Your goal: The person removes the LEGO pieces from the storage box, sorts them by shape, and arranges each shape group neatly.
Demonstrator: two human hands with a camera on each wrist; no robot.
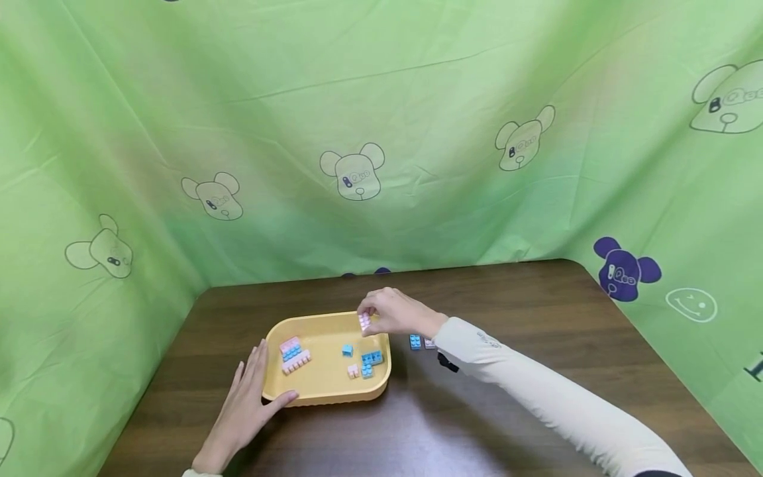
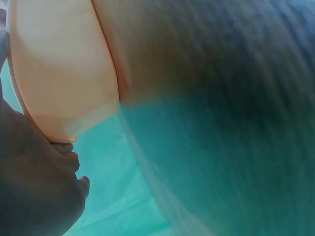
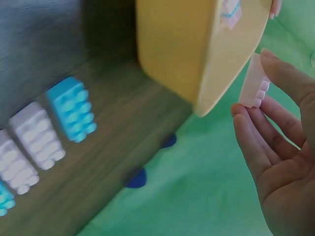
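A shallow yellow tray (image 1: 328, 399) sits on the table with toy building bricks inside. My left hand (image 1: 241, 404) rests against its left end, fingers straight along the side and thumb at the front rim. In the left wrist view this hand (image 2: 39, 172) lies right at the tray wall (image 2: 64, 64). Over the tray's back right corner, my right hand (image 1: 393, 311) pinches a pale pink building brick (image 3: 252, 81) between thumb and fingertips; its studs show in the right wrist view. Joined pink and blue bricks (image 1: 292, 353) lie at the tray's left.
Inside the tray, a small blue brick (image 1: 348, 350), a small pink brick (image 1: 353, 371) and blue bricks (image 1: 372, 358) lie toward the right. On the table right of the tray, a blue brick (image 3: 73, 109) and pale bricks (image 3: 37, 132) stand in a row. A green curtain (image 1: 417, 218) hangs behind.
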